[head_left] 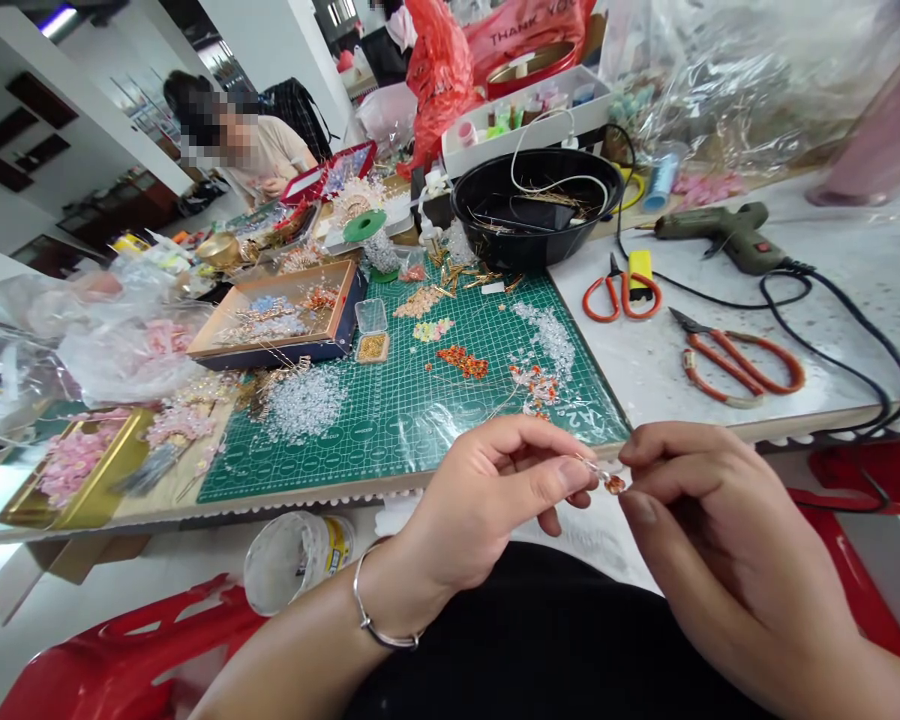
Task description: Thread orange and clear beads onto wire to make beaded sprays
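Between thumb and forefinger, my left hand (495, 490) pinches a small beaded wire piece (613, 484) with clear and orange-red beads at its tip. Close by on the right, my right hand (727, 530) has its thumb and forefinger slightly apart beside the beads; whether a fine wire runs between them is too small to see. Both hands are in front of the table edge, over my lap. Beyond them on the green cutting mat (390, 440) lie a pile of orange-red beads (463, 362), a cluster of red-and-clear beaded pieces (536, 385) and clear beads (551, 340).
Right of the mat lie orange-handled pliers (746, 365), small scissors (621, 295) and a corded glue gun (727, 235). A black bowl (536, 245) stands behind. Left are a shallow box (270, 350) and a gold tray (105, 500). Across the table sits another person (270, 150).
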`<action>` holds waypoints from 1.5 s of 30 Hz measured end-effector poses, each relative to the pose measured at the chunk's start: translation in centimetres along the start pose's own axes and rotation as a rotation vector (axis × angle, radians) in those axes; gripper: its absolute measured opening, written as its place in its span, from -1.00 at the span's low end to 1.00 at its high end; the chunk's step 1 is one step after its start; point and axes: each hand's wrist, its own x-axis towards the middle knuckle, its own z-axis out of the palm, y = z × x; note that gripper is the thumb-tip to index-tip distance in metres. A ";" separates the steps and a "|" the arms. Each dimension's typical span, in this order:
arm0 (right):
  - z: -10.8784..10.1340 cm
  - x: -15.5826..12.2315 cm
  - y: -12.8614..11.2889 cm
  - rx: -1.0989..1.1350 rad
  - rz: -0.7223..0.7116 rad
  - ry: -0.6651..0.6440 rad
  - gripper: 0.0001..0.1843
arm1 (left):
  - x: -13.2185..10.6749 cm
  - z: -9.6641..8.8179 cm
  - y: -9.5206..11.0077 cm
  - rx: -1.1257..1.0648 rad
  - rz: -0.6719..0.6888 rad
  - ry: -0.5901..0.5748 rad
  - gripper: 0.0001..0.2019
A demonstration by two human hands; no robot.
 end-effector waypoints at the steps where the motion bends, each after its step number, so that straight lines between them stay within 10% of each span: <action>1: 0.1 0.1 0.0 0.011 -0.007 0.004 -0.79 | 0.0 0.0 0.0 -0.002 0.004 0.002 -0.85; 21: 0.5 0.7 0.1 -0.107 -0.155 -0.008 -0.83 | 0.1 -0.6 -0.2 0.058 -0.090 -0.001 -0.71; 38: -3.0 7.0 1.0 0.061 -0.181 -0.739 -0.82 | -0.5 -1.3 0.0 0.041 -0.301 -0.110 -0.70; 45: -3.3 9.3 2.9 -0.227 -0.319 -0.392 -0.83 | -0.5 -1.7 -0.1 0.053 -0.321 -0.132 -0.71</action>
